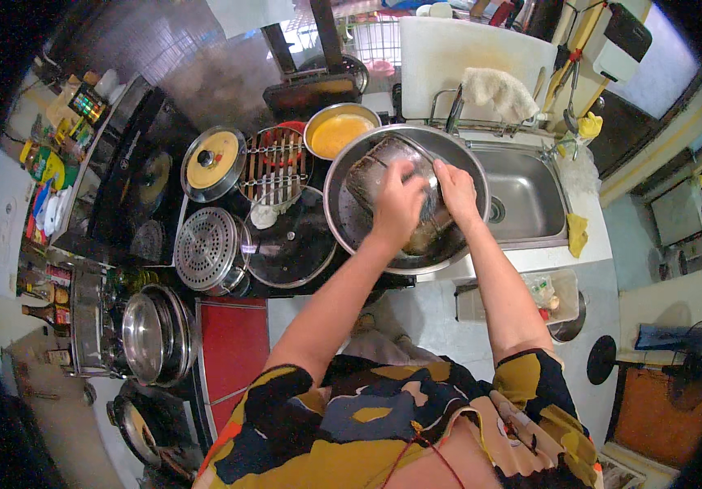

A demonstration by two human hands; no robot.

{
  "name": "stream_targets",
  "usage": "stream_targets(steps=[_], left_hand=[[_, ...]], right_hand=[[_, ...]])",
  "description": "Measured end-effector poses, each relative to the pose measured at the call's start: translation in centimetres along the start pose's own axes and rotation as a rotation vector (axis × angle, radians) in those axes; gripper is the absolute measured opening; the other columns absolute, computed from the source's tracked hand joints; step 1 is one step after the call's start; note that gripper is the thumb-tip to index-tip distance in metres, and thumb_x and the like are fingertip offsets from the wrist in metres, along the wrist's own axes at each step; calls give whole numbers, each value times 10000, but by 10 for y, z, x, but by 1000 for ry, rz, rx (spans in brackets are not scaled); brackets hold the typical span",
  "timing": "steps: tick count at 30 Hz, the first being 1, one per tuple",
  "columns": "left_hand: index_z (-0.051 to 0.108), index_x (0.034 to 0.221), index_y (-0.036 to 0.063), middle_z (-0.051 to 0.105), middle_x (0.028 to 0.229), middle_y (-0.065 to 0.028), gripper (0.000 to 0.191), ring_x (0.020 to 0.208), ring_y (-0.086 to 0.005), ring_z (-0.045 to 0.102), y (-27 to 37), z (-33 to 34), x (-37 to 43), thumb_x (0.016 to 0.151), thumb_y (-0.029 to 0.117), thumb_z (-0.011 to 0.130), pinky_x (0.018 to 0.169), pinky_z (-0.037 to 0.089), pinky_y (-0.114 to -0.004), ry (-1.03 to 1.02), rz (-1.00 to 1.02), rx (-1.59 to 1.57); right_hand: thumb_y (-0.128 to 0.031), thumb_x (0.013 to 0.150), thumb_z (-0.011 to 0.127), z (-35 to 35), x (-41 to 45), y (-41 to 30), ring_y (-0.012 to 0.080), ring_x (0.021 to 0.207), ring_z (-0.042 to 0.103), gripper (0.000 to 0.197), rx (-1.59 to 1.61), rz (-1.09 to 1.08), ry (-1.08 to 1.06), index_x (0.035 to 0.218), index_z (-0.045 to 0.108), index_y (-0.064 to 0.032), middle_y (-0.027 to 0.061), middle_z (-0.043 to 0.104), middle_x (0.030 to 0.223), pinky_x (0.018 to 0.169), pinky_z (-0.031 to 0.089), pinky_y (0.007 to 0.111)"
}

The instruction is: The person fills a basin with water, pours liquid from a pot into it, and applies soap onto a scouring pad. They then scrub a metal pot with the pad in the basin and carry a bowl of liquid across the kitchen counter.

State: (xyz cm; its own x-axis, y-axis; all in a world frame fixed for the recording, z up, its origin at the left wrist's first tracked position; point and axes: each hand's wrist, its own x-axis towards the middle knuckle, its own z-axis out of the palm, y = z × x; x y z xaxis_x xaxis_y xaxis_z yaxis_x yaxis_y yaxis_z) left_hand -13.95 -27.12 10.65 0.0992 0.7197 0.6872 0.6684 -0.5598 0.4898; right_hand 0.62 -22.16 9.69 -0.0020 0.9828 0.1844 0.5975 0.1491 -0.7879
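A wide stainless steel basin (336, 211) stands before me, between the stove and the sink. Inside it lies a dark, roughly rectangular object (366, 177) with a thin frame, perhaps a grill rack; its exact kind is not clear. My left hand (401, 195) is over the middle of this object, fingers bent and blurred; whether it holds something small cannot be told. At the object's upper right edge, my right hand (456, 188) grips its rim between thumb and fingers. Shiny wet-looking patches show beneath and between both hands.
The steel sink (528, 202) adjoins the basin on the right. Behind the basin stands a pan of yellow liquid (340, 136). To the left are a slatted wooden rack (274, 162), a glass lid (290, 244) and a perforated steamer insert (205, 247). A white cutting board (436, 67) leans at the back.
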Motion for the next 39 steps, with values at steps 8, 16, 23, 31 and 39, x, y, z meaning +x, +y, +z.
stream_targets(steps=[8,16,23,31,39], left_hand=[[638,806,74,582,829,-123,159,810,-311,562,-118,-18,38,659,69,701,761,448,-395,-11,-357,-115],[628,824,90,572,979,-60,193,992,-273,518,2,-15,-11,654,142,704,844,445,-378,-241,230,21],[638,839,82,580,940,-71,190,958,-286,519,-21,-36,7,681,159,707,828,424,-414,-195,302,117],[639,851,114,560,992,-53,199,991,-273,487,4,-21,-20,684,193,713,906,393,-438,-289,422,121],[642,880,147,541,987,-35,214,981,-266,480,-5,-36,-6,686,201,713,883,387,-432,-249,339,258]], right_hand=[[-523,894,413,10,-2,-4,388,765,595,540,20,55,-10,781,637,-45,200,617,754,691,442,444],[-532,896,399,5,2,3,400,818,599,550,-21,64,2,827,655,-50,218,627,792,718,449,452],[-506,905,398,4,-5,0,372,803,600,513,-3,59,3,823,644,-63,184,630,788,707,448,438],[-509,898,401,5,-6,-8,377,814,603,507,-25,94,0,831,654,-74,181,636,795,712,453,449],[-507,898,395,8,-9,-2,385,842,602,513,32,68,11,847,664,-74,193,638,832,736,453,459]])
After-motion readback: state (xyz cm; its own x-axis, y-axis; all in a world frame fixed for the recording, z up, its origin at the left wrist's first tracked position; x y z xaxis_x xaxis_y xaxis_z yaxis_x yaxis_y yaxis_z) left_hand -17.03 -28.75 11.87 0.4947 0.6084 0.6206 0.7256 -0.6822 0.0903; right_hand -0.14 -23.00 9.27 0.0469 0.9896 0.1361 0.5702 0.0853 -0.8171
